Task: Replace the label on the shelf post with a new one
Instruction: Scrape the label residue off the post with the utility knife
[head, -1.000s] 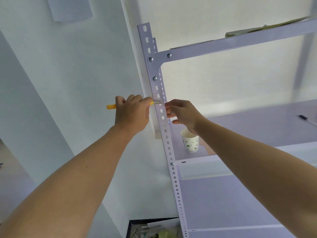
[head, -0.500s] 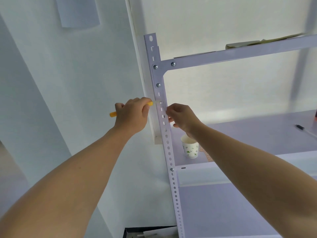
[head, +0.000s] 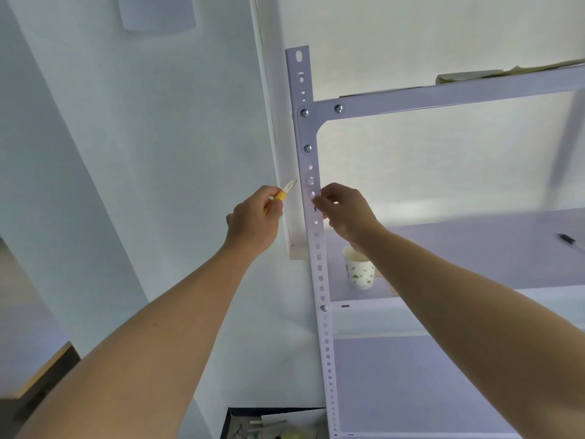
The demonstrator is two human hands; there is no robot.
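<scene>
**Shelf post, label spot**

Left hand [head: 253, 218] left of shelf post [head: 317, 245], gripping yellow-handled blade [head: 285, 191], tip just off the post. Right hand [head: 346, 212] curled at the post's right edge; cannot tell whether it pinches anything. Label [head: 307, 184]: faint patch on the post, barely legible.

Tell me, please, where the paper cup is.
Head view: the paper cup stands on the shelf, just right of the post, below the right hand.

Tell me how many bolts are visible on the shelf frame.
4 bolts: two at the top corner, one just below, one lower on the post. The right hand may hide more.
</scene>
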